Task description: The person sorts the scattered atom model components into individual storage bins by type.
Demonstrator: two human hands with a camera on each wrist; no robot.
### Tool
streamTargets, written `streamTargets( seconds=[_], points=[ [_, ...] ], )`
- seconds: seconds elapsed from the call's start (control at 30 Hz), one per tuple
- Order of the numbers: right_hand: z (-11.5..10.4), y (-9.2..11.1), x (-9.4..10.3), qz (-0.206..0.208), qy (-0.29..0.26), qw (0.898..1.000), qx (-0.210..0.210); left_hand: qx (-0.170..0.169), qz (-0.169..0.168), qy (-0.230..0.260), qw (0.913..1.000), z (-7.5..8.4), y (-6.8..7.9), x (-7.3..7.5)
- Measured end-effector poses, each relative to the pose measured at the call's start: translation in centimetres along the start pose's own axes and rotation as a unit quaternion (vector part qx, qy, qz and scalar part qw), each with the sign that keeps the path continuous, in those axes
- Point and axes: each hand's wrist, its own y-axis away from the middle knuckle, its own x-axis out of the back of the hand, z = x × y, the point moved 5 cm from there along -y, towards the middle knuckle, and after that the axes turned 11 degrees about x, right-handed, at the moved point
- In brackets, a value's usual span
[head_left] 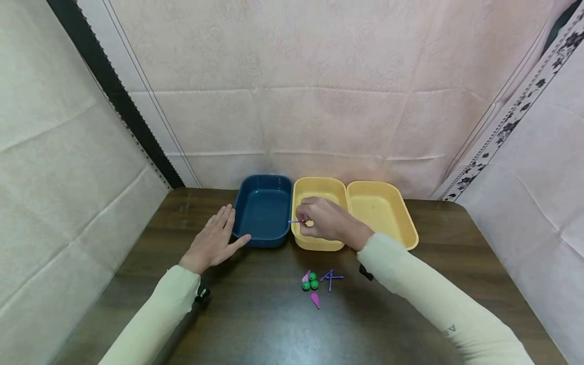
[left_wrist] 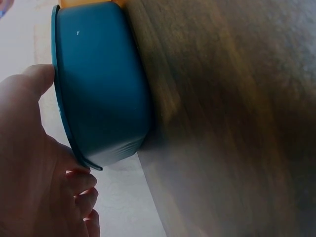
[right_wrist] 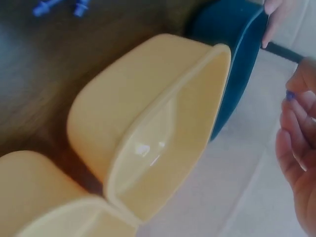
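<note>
My right hand [head_left: 325, 219] pinches a thin purple peg [head_left: 294, 221] above the middle yellow container [head_left: 319, 245]; in the right wrist view only a bit of the peg [right_wrist: 290, 95] shows between thumb and finger. With fingers straight, my left hand [head_left: 216, 240] touches the rim of the blue container [head_left: 265, 242] at its near left corner. Its thumb lies along the front rim, as the left wrist view also shows. On the table in front lie several purple pegs [head_left: 331, 277], green balls [head_left: 314, 285] and two pink teardrop-shaped pieces [head_left: 315, 300].
A second yellow container [head_left: 411, 235] stands at the right end of the row, against the middle one. The row sits at the back of the brown wooden table [head_left: 255, 314], close to a pale cloth backdrop [head_left: 292, 121]. Cloth hangs on both sides too.
</note>
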Motion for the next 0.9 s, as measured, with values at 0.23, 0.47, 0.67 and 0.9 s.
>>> streamTargets(
  seconds=[0.23,0.47,0.67,0.9],
  points=[
    [0.9,-2.9,-2.0,-0.016,-0.013,1.0,-0.012,0.004,-0.001,0.002,1.0,-0.2,0.0,-0.1],
    [2.0,-4.8,-4.6,-0.02,-0.024,0.999,-0.03,0.004,0.002,0.001,1.0,-0.3,-0.1,-0.2],
    [2.7,-5.7,-6.3,-0.016,-0.034,0.998,-0.056,0.003,-0.004,0.004,1.0,-0.3,-0.1,-0.2],
    [2.8,-4.8,-5.8,-0.018,-0.047,0.997,-0.059,0.007,-0.006,0.005,0.9999,-0.2,0.1,0.0]
  ],
)
